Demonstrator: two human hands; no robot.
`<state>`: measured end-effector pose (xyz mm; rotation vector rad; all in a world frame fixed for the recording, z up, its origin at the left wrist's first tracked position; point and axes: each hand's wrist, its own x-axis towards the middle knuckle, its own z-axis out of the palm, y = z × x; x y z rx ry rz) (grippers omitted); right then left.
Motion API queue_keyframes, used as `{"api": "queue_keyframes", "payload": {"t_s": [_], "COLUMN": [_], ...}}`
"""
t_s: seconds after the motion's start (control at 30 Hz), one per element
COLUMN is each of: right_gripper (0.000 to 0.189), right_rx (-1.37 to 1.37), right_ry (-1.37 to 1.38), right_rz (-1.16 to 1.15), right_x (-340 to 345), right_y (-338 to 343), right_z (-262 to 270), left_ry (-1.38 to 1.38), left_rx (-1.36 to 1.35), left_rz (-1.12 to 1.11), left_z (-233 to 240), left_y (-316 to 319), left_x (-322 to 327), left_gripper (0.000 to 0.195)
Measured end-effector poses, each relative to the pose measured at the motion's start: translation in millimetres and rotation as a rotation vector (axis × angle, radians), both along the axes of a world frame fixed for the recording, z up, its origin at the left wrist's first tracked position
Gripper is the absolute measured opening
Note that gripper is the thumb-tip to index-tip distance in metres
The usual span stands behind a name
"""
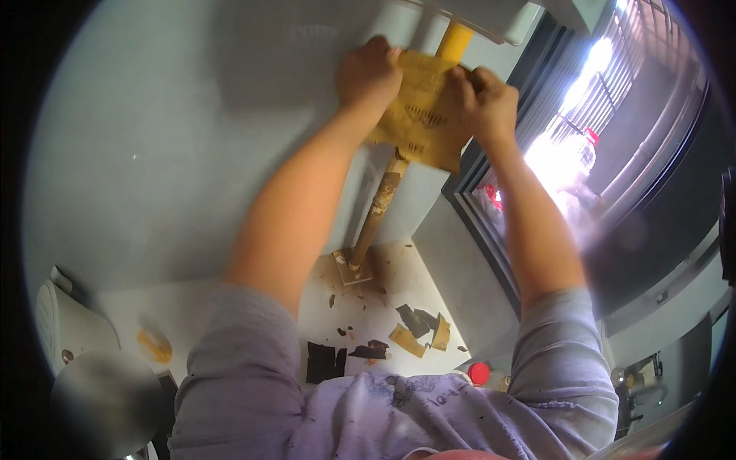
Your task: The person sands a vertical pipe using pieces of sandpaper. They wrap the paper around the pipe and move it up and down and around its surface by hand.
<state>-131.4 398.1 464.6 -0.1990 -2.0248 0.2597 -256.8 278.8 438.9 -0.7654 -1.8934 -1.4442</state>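
Note:
My left hand (368,75) pinches the upper left edge of a sheet of sandpaper (425,115). On its other side, my right hand (491,106) grips the upper right edge. The sheet's brown backing, which bears printed writing, faces me, so its grit side is hidden. Behind it runs a pipe, painted yellow (454,43) at the top; its lower length (382,201) is brown with flaking, patchy paint. Whether the sheet touches the pipe I cannot tell. The pipe's foot meets a small square plate (352,270) on a white surface.
Torn sandpaper pieces (408,339) and dark scraps (325,362) lie on the white surface (402,276) among brown flakes. A barred window (598,86) with a plastic bottle (583,149) is at right. A red lid (478,374) shows below; a white appliance (75,322) stands at left.

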Motion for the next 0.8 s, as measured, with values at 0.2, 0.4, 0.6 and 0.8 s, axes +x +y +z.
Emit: {"api": "queue_keyframes", "payload": {"t_s": [0.2, 0.4, 0.6, 0.8], "right_gripper": [0.034, 0.029, 0.034, 0.035], "right_rx": [0.057, -0.025, 0.068, -0.02], "right_ry": [-0.272, -0.103, -0.236, -0.194], "right_rz": [-0.07, 0.003, -0.065, -0.046], "right_x": [6, 2, 2, -1], "right_y": [0, -8, -4, 2], "right_z": [-68, -22, -44, -55], "left_ry": [-0.114, -0.049, -0.059, -0.136], "left_rx": [-0.23, -0.146, -0.279, -0.184], "left_rz": [-0.014, 0.077, 0.068, 0.075], "left_z": [-65, -27, -48, -50], "left_y": [15, 7, 1, 10], "left_x": [1, -8, -11, -9], "left_gripper": [0.021, 0.026, 0.025, 0.025]}}
